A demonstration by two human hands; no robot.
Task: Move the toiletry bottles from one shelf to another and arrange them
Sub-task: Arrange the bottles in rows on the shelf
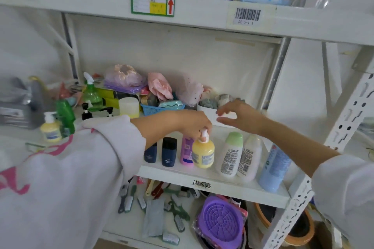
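Observation:
My left hand [192,123] grips the white pump top of a yellow pump bottle [203,152] that stands on the middle shelf [232,186]. Along the shelf front stand two dark blue bottles [169,154], a pink bottle [186,152], a white bottle with a green cap [230,155], another white bottle [250,157] and a light blue bottle [273,165]. My right hand [239,116] hovers open above the white bottles, fingers spread, holding nothing. Further left stand a second yellow pump bottle [50,129], a green bottle [65,117] and a green spray bottle [91,93].
Behind the row sit a blue basket [155,109], a white tub [129,107], bagged sponges and a white tray of cloths [214,116]. The shelf below holds brushes and a purple round item [222,222]. A perforated white upright [323,159] stands at the right.

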